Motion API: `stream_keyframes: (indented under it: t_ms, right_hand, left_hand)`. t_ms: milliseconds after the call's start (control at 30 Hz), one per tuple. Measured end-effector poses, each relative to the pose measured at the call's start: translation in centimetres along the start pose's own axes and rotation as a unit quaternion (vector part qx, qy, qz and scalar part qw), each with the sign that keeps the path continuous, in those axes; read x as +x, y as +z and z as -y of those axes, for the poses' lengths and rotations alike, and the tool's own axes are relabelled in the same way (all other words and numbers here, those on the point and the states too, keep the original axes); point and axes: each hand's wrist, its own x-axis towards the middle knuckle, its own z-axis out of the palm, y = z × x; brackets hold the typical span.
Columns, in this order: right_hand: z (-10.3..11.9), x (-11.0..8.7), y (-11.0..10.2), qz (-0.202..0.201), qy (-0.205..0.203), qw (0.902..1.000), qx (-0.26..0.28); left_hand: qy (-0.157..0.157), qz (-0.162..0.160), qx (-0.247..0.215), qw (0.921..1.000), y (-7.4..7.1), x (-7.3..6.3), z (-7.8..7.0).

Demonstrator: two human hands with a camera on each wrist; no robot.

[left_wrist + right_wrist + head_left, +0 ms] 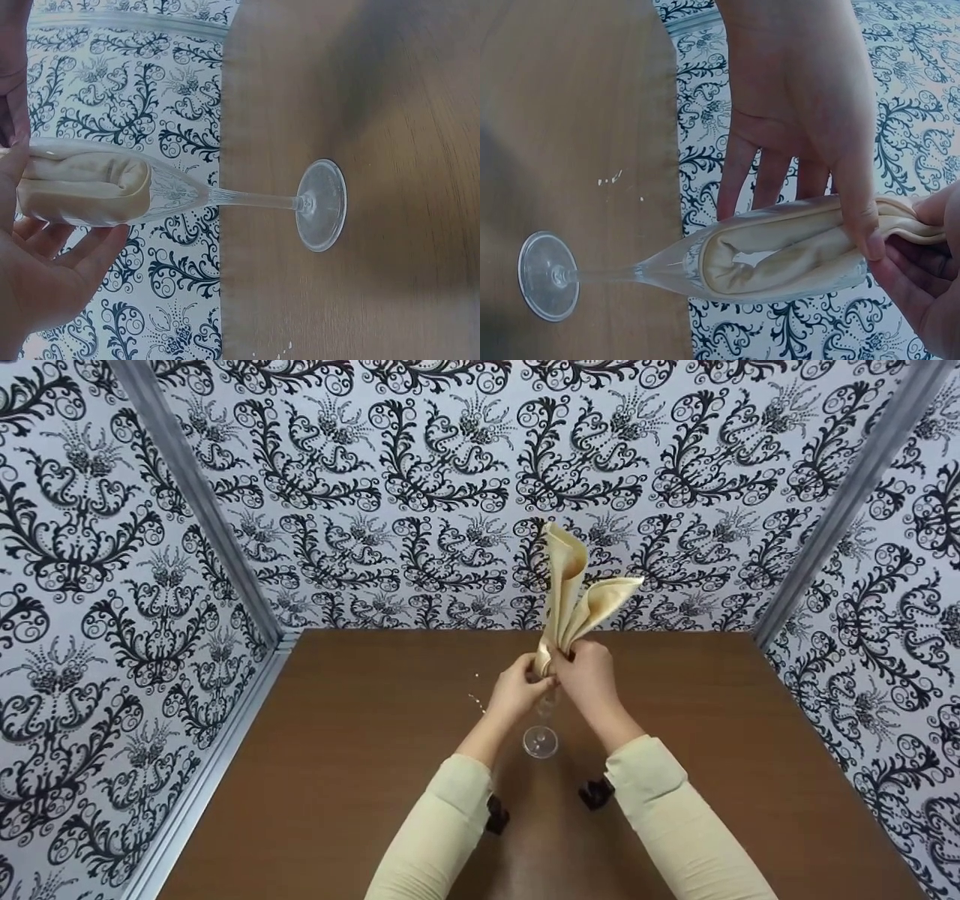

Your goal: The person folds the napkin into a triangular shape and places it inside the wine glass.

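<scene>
A clear stemmed champagne flute is upright over the wooden table, its round foot low between my forearms; whether the foot touches the wood I cannot tell. Folded into its bowl is a pale gold satin napkin, with two rolled points fanning up above the rim. My left hand grips the bowl, thumb on the near side and fingers behind it. At the rim my right hand pinches the napkin's gathered folds. Inside the glass the napkin's lower end shows as a rounded fold.
The brown wooden table meets walls of black-and-white scroll wallpaper at its back and sides. Small white marks show on the tabletop left of the flute. Dark objects sit beside both sleeve cuffs.
</scene>
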Motion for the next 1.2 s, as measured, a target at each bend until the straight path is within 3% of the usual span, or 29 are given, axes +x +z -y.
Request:
stream_keyframes:
  t_ms: [167, 300, 700, 833, 1000, 1200]
  right_hand:
    - [0.1, 0.1, 0.0, 0.013, 0.017, 0.9998, -0.003]
    - [0.2, 0.2, 0.2, 0.025, 0.029, 0.9992, 0.007]
    - [-0.3, 0.1, 0.5, -0.015, 0.044, 0.9978, 0.047]
    - [-0.5, 0.1, 0.4, -0.019, 0.049, 0.9968, 0.06]
    - [-0.7, 0.1, 0.1, -0.021, 0.047, 0.9965, 0.066]
    - [-0.8, 0.3, -0.5, -0.027, 0.048, 0.996, 0.07]
  left_hand:
    - [0.006, 0.011, -0.006, 0.9999, -0.2, 0.2, 0.1]
    - [0.007, 0.024, -0.036, 0.9991, -0.3, 0.5, 0.4]
    - [0.009, 0.081, -0.144, 0.9861, -0.8, 1.6, 1.0]
    - [0.009, 0.091, -0.154, 0.9839, -0.8, 1.9, 1.2]
    - [0.01, 0.076, -0.158, 0.9845, -0.8, 2.0, 1.1]
    - [0.01, 0.021, -0.13, 0.9912, -0.6, 2.0, 0.4]
